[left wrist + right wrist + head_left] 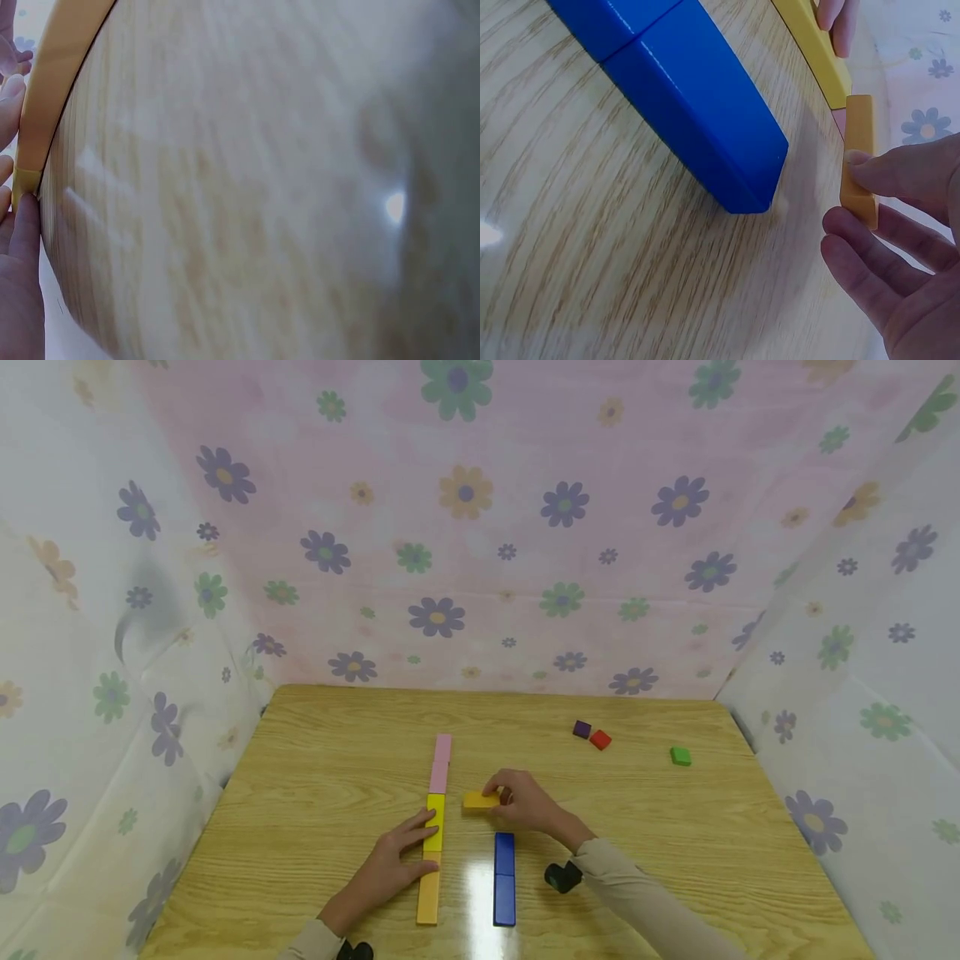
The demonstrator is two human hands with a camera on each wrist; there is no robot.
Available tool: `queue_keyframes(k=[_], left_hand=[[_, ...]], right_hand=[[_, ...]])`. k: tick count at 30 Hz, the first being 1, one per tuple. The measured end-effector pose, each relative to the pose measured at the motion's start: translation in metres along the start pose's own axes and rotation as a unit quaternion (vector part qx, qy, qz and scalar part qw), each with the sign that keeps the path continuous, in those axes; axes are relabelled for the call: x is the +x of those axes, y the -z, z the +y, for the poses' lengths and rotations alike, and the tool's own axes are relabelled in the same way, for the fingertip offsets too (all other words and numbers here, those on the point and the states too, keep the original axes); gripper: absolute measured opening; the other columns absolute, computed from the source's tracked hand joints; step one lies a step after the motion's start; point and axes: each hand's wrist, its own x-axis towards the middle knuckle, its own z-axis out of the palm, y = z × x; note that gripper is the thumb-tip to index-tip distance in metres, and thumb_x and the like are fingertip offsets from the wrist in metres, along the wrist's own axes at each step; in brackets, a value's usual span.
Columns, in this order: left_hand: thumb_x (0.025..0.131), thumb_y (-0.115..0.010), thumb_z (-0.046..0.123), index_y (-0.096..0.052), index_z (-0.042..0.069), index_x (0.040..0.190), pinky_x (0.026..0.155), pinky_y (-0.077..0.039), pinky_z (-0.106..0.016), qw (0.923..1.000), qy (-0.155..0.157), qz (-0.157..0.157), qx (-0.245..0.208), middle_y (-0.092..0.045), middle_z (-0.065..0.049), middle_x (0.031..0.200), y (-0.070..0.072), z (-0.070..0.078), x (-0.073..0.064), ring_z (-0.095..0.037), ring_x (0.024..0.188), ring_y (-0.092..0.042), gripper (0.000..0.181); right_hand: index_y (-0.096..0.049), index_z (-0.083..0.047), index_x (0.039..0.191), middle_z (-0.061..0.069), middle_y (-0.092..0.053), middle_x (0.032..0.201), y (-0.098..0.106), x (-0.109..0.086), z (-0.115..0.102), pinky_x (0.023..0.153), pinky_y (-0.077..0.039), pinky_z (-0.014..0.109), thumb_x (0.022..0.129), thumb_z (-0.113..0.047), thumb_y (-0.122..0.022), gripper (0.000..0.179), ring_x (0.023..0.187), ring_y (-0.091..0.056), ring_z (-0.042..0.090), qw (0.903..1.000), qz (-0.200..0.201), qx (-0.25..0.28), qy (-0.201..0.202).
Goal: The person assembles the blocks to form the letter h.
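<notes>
A row of flat blocks runs away from me on the wooden table (675, 843): two pink blocks (442, 762), a yellow block (435, 820) and an orange block (428, 897). My left hand (417, 837) lies with straight fingers across the yellow block where it meets the orange block (52, 82). My right hand (507, 797) pinches a short orange block (478, 799) between thumb and fingers, just right of the row and flat on the table. In the right wrist view that short orange block (859, 142) lies beside the yellow block (814, 45). Two blue blocks (504, 877) lie end to end nearer me.
Three small cubes sit at the back right: purple (581, 729), red (600, 740) and green (680, 757). Flowered cloth walls (465, 568) close the table in at the back and both sides. The blue blocks (697, 82) lie close to my right wrist.
</notes>
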Motion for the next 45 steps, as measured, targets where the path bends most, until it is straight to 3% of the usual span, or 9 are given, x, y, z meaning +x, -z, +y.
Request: queue_keyframes(k=[14,26,35,45], left_hand=[[0.083,-0.073,0.03,-0.057,0.007,0.13,0.105,-0.035,-0.046,1.0,-0.001,-0.003,0.002,-0.038,-0.002,0.148,0.0,-0.001,0.0,-0.025,0.137,-0.031,0.055],[0.083,-0.072,0.029,-0.058,0.004,0.129,0.105,-0.036,-0.044,0.9997,-0.015,0.014,0.01,-0.04,-0.007,0.147,-0.002,0.0,-0.001,-0.032,0.135,-0.033,0.054],[0.083,-0.073,0.028,-0.058,0.007,0.13,0.105,-0.035,-0.044,1.0,0.005,-0.001,-0.001,-0.037,0.0,0.148,0.0,0.001,0.001,-0.023,0.137,-0.03,0.053],[0.083,-0.073,0.029,-0.058,0.007,0.13,0.106,-0.035,-0.044,1.0,0.006,0.002,-0.007,-0.037,-0.001,0.148,0.0,0.001,-0.001,-0.023,0.137,-0.03,0.054]], right_hand=[[-0.067,0.0,0.1,0.01,-0.063,0.098,-0.012,0.008,-0.004,0.063,-0.052,0.021,0.079,0.004,-0.072,0.022,0.074,-0.059,0.014,1.0,-0.007,0.003,-0.004],[-0.069,-0.004,0.098,0.006,-0.063,0.095,-0.025,0.015,0.0,0.061,-0.049,0.021,0.079,0.0,-0.074,0.021,0.071,-0.054,0.009,0.9998,-0.008,-0.002,-0.016],[-0.068,-0.005,0.098,0.004,-0.063,0.094,-0.029,0.02,0.001,0.061,-0.049,0.021,0.08,-0.003,-0.075,0.02,0.071,-0.054,0.008,0.9998,-0.003,0.0,-0.022],[-0.067,-0.004,0.099,0.005,-0.06,0.094,-0.033,0.023,-0.002,0.059,-0.047,0.021,0.079,-0.002,-0.075,0.022,0.068,-0.051,0.008,0.9992,-0.006,-0.004,-0.039]])
